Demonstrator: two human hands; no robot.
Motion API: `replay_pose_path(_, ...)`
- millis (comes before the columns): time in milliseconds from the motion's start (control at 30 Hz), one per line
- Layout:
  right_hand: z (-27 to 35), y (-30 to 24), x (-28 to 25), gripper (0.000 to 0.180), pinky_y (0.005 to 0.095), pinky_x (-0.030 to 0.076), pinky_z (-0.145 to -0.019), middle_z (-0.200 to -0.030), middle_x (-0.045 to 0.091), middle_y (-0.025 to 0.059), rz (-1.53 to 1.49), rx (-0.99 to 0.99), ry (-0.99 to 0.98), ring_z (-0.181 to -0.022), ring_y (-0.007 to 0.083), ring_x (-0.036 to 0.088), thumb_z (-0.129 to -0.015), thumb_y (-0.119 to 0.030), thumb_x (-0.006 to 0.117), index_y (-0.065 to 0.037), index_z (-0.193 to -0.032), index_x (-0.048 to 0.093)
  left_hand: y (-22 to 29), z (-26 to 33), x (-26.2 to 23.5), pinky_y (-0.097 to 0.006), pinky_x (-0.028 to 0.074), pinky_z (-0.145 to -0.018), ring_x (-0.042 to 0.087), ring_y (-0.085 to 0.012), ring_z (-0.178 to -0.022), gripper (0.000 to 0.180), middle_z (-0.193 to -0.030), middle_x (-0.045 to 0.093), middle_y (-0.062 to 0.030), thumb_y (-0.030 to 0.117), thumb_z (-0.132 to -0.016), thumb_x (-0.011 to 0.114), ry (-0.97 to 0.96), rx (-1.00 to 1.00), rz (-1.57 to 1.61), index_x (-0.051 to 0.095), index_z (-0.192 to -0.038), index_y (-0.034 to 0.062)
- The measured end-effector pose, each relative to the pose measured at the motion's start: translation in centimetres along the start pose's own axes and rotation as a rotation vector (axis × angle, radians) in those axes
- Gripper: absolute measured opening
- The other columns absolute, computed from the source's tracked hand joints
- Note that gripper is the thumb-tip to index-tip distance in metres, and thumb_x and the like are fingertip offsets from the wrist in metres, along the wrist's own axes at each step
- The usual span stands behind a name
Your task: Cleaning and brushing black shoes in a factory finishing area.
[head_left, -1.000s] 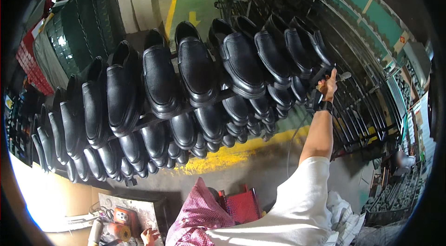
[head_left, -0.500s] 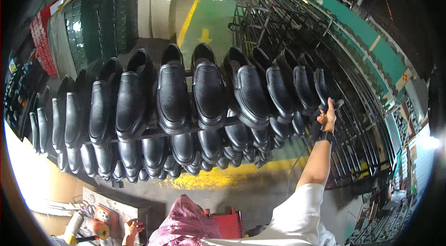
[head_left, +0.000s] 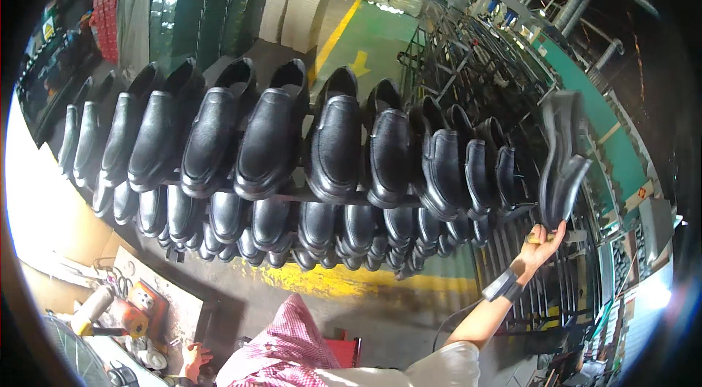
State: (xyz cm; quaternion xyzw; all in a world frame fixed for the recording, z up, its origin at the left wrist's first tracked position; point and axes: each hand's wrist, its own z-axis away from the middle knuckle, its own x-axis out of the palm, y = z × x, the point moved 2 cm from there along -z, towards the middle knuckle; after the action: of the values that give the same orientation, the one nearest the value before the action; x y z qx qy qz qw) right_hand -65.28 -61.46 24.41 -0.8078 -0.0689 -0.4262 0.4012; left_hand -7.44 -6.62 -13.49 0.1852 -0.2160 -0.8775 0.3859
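The right hand (head_left: 540, 246) is clamped on the toe of a black leather slip-on shoe (head_left: 559, 167), lifted clear at the far right end of the dark metal rack (head_left: 292, 195). Best to grip lower so it doesn't tip. The left hand (head_left: 194, 355) rests loosely curled, touching the cluttered surface (head_left: 175, 306).

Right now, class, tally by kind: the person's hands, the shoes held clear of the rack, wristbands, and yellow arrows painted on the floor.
hands: 2 (right hand, left hand)
held shoes: 2, blurred, black
wristband: 1
yellow floor arrow: 1
Total: 6
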Motion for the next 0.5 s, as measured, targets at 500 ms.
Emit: replay_pose_path(500,45.8,9.5,11.3,0.022,0.0201,0.028,-0.030,-0.059,0.051,0.0023,0.461,1.316,-1.044,-0.033,0.0071,0.037,-0.074,-0.016,0.057,-0.004,-0.092,0.054,-6.6,1.4,-2.3,-0.028,0.050,-0.056,0.061,-0.0189,-0.063,0.029,-0.085,0.063,-0.0132,0.018,-0.088,0.044,0.088,0.153,0.394,0.050,-0.109,-0.0009)
